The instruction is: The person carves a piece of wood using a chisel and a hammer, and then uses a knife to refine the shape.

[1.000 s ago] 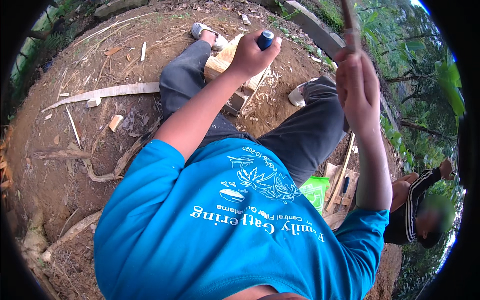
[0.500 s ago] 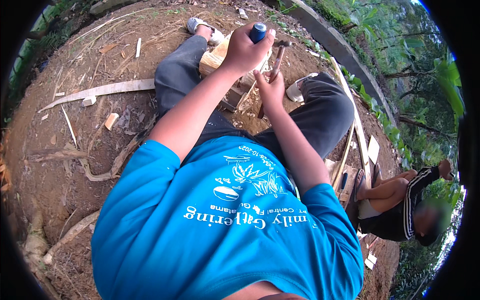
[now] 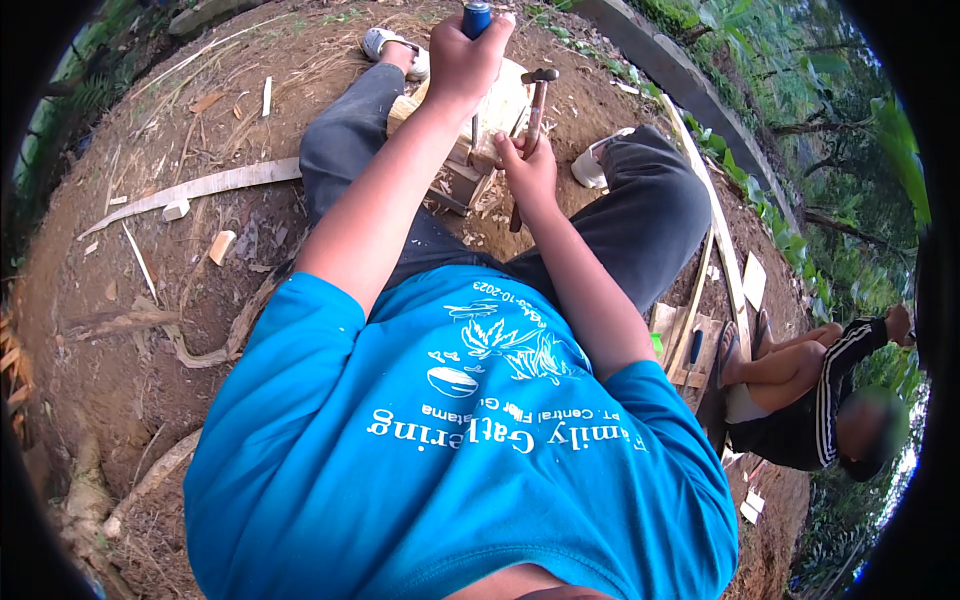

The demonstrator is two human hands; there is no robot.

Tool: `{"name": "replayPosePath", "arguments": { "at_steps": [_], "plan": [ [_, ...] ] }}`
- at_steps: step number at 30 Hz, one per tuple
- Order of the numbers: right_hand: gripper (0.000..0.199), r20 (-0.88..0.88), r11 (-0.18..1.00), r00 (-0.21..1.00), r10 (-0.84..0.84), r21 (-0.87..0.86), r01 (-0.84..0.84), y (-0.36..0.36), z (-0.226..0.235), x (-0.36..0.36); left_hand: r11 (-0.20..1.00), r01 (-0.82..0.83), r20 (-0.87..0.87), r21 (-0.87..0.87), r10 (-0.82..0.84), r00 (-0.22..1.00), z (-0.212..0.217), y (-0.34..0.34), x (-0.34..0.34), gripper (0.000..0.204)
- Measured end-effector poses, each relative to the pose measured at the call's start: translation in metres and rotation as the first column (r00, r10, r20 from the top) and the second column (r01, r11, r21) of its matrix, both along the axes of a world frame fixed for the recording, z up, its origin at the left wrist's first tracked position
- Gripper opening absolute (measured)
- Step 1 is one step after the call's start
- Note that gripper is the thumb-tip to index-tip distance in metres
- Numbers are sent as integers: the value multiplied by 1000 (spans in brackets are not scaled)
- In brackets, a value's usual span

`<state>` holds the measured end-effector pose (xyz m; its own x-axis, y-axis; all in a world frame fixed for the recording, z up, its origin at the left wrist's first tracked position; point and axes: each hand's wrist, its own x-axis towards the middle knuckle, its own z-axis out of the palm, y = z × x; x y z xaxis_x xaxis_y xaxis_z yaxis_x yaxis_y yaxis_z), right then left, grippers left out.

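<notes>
My left hand (image 3: 465,66) is wrapped round the blue handle (image 3: 477,19) of a chisel, held upright over the work. Its thin metal blade (image 3: 475,132) runs down to a pale, roughly cut wooden block (image 3: 505,105) between my legs; whether the tip touches the wood I cannot tell. Closed round the wooden handle of a hammer (image 3: 537,105) is my right hand (image 3: 530,172). The small dark hammer head points away from me, beside the block's right side. Below the block, nearer me, lies another squared wooden piece (image 3: 463,183) with wood chips around it.
A long curved strip of wood (image 3: 215,188) lies on the soil at left, with small offcuts (image 3: 221,246) and roots (image 3: 235,335) nearby. Long planks (image 3: 722,255) stretch along the right. A person (image 3: 800,385) sits at far right near a blue-handled tool (image 3: 696,345) on boards.
My left hand has moved up and left with the chisel, and more of its blade shows. My right hand and the hammer have shifted slightly left. The view has tilted a little.
</notes>
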<state>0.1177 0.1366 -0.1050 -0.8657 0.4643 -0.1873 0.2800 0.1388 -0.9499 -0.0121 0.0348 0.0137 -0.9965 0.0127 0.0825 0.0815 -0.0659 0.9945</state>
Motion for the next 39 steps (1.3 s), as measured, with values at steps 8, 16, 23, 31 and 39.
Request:
{"name": "replayPosePath", "arguments": {
  "at_steps": [8, 16, 23, 31, 39],
  "plan": [
    [39, -27, 995, 1000, 0, 96, 2, -2, -6, 3, 940, -253, 301, 230, 179, 937, -24, -16, -62, 39],
    [39, -5, 999, 999, -40, -19, 40, 3, -7, 4, 800, -52, 180, 598, -71, 981, 14, -51, -23, 32],
    [39, 20, 1000, 999, -30, 8, 30, 0, -4, 3, 940, 28, 69, 341, -55, 996, 8, -24, -4, 37],
    [41, 47, 998, 999, -24, 52, 22, -2, 15, 4, 887, 292, -88, 358, -280, 956, 4, -9, 14, 24],
    [33, -136, 996, 990, 47, -70, -57, 32, 125, 3, 946, 292, -291, 138, -244, 925, -10, 1, 8, 29]
  ]
}}
